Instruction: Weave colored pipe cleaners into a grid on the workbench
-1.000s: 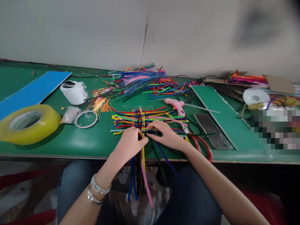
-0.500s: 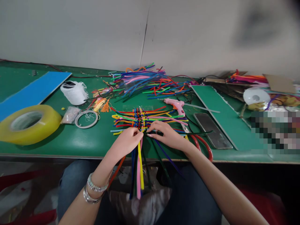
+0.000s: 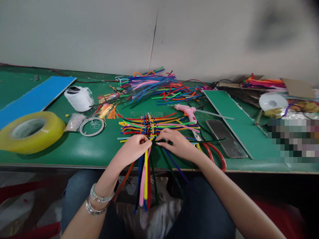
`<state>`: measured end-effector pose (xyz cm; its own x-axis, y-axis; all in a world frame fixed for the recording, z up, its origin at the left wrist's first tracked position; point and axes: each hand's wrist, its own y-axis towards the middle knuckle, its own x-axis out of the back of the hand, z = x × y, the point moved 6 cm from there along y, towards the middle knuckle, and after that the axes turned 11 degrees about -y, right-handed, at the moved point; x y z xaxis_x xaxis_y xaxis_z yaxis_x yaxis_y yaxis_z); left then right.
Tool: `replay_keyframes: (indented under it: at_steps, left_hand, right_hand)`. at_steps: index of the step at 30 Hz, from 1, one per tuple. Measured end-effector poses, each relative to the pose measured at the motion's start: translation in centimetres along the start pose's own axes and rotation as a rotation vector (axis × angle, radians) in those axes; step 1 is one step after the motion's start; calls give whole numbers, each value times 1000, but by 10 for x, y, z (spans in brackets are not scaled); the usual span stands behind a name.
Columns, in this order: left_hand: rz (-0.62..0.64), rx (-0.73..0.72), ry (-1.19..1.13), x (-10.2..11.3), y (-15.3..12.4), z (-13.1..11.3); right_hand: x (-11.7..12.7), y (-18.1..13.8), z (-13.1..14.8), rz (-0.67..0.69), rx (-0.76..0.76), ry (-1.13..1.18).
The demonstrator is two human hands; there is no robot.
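Your left hand [image 3: 133,148] is closed in a narrow pinch on the strands at the near edge of the woven pipe-cleaner mat [image 3: 149,127]. The mat lies flat near the front edge of the green worktop [image 3: 74,149], about midway along it. Your right hand [image 3: 176,144] is just beside the left, its fingers [image 3: 161,142] curved down onto the mat's near edge, but this view doesn't show whether they are gripping. The mat's loose ends [image 3: 145,186], in yellow, pink, blue and red, hang over the front edge between your arms. Behind the mat, toward the back edge, lies a heap of loose pipe cleaners [image 3: 154,89], with a pink hot glue gun [image 3: 186,112] just in front of its right end. To your right are red-handled scissors [image 3: 214,156] and a dark smartphone [image 3: 225,138]. To your left are a white hoop [image 3: 91,126] and a large roll of yellow tape [image 3: 32,132].
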<state>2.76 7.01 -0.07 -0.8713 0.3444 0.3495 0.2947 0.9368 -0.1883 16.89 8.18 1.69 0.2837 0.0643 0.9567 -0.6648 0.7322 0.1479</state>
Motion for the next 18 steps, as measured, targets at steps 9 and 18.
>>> replay_keyframes:
  at_steps: [9,18]
  left_hand:
    - [80,-176,243,-10,-5,-12]
    - [146,-186,269,-4,-6,-5]
  right_hand:
    - [-1,0,0,-26,-16,4]
    - [-3,0,-1,-15,-41,5]
